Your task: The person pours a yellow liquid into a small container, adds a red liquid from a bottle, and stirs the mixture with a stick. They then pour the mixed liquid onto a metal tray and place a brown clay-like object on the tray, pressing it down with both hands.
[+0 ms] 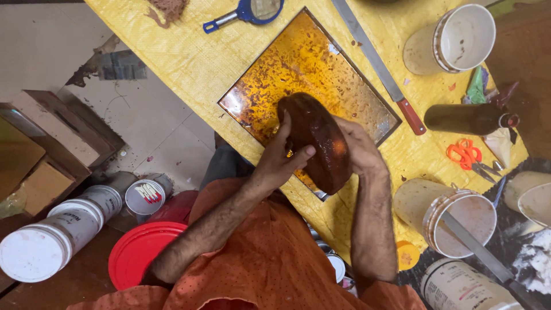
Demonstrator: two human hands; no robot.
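Note:
A dark brown, glossy lump (pixel 315 140), roughly oval, is held up on edge between both hands above a greasy, amber-stained rectangular tray (pixel 298 63). My left hand (pixel 278 163) presses its left side with the thumb on its face. On the lump's right side my right hand (pixel 361 149) cups it. The tray lies on a yellow woven sheet (pixel 195 51) that covers the table.
A long knife with a red handle (pixel 379 66) lies right of the tray. White tubs (pixel 459 37) (pixel 453 215), a dark bottle (pixel 468 119) and orange scissors (pixel 468 155) sit at the right. A blue-handled strainer (pixel 247 11) lies at the top. Jars and a red lid (pixel 140 252) are on the floor, left.

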